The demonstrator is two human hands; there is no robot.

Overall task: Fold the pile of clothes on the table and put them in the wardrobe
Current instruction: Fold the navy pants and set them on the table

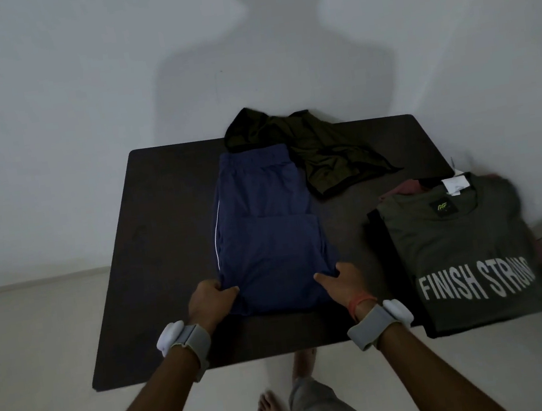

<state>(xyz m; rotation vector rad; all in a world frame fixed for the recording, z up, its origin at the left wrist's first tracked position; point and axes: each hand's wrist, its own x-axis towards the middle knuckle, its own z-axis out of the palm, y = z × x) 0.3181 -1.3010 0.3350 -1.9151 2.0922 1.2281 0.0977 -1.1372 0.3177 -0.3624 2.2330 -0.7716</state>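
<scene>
Long axis of navy white-striped cloth trousers (266, 233) runs near-to-far; left hand (211, 299) and right hand (340, 282) pinch near corners.

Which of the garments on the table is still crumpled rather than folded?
The dark olive garment at the far edge of the table. The blue trousers lie flat, and the grey FINISH STRONG T-shirt lies neatly folded.
</scene>
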